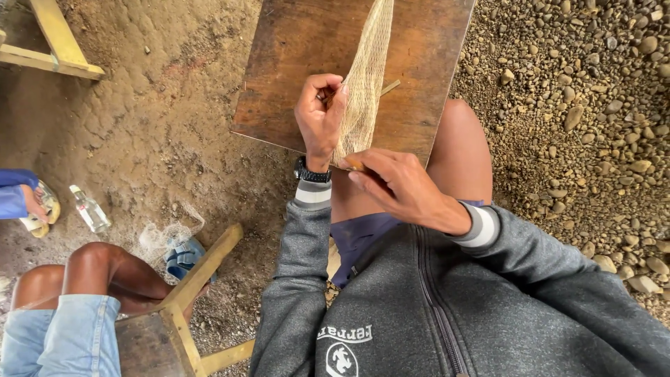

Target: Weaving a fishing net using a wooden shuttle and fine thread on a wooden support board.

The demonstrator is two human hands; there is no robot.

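Seated over bare dirt ground [160,132], grey gravel [579,105] to the right. Fine tan mesh fishing net [364,84] hanging in a narrow bunch from beyond the top edge, down across a dark brown wooden board [293,63] to the lap.

Left hand [319,115] curled closed around the net's lower gather, thumb and fingers pinching the mesh; black wristwatch [311,172] at the cuff.

Right hand [398,185] closed on a slim tan stick-like tool [354,165], possibly a netting needle, tip at the net's bottom edge; most of the tool hidden by fingers, so shape uncertain. A thin pale sliver [389,87] showing beside the net on the board.

Net judged very light, limp, no stiffness; likely to snag on fingers and collapse unless kept taut. Best held by a pinched bunch near the working edge, as done here.

Nearby: another person's bare knee [98,269] on a wooden stool [174,314], clear plastic bottle [89,209] on the dirt.
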